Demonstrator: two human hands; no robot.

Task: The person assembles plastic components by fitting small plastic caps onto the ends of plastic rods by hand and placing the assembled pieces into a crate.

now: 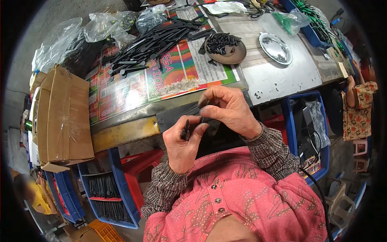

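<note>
Both hands meet just in front of the table's near edge, fingertips almost touching. My left hand [182, 144] is closed round black plastic parts [186, 130], whose dark ends stick out between thumb and fingers. Just above it, my right hand [231, 109] pinches thumb and forefinger together over something dark that the fingers mostly hide. Beyond the hands, a pile of long black plastic strips [157, 43] lies on a colourful printed sheet [117, 89]. A brown bowl [234, 58] with small black pieces stands to the right of that pile.
A white plate [263, 51] holding small dark bits sits on the right of the table. A cardboard box [69, 117] stands at left, with plastic bags [60, 44] behind. Blue crates [128, 201] with black parts stand below. Another person [358, 105] is at far right.
</note>
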